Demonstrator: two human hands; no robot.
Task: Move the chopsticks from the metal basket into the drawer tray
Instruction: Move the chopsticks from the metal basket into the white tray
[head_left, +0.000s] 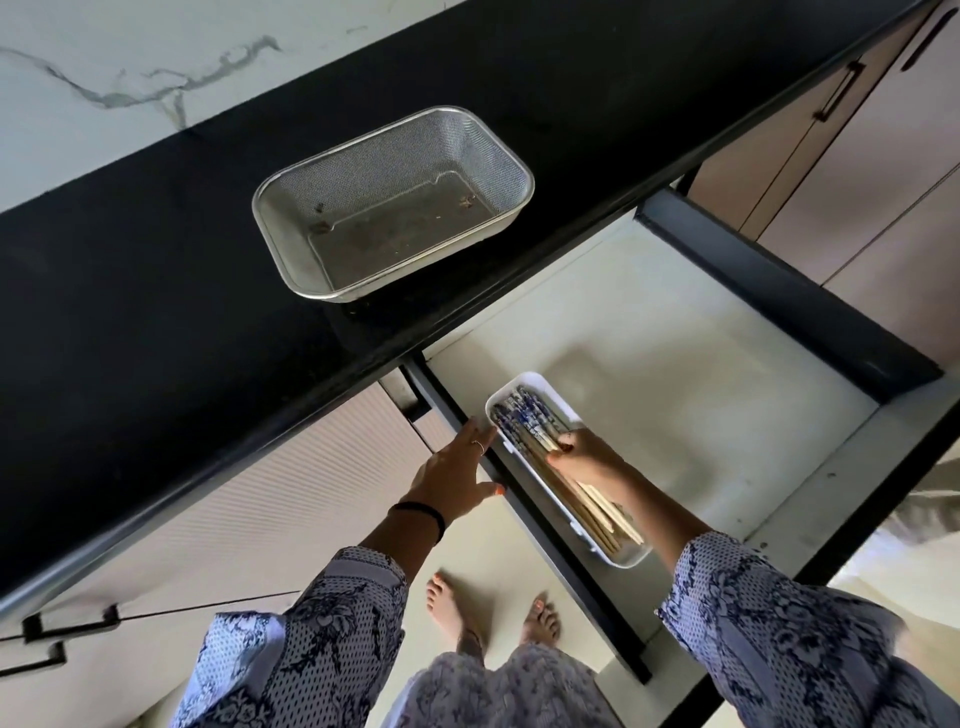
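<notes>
The metal mesh basket (393, 202) stands on the black counter and holds no chopsticks, only a few specks. In the open drawer lies a long white tray (631, 558) filled with a bundle of chopsticks (524, 423), wooden with blue patterned ends. My right hand (587, 460) rests inside the tray with its fingers closed on the bundle's middle. My left hand (457, 470) is flat against the drawer's dark left rail, fingers spread, holding nothing.
The drawer (675, 364) has a pale floor and dark side walls. The black counter (156, 260) overhangs its rear. Closed cabinet doors with dark handles sit left and upper right. My bare feet (452, 613) stand on the floor below.
</notes>
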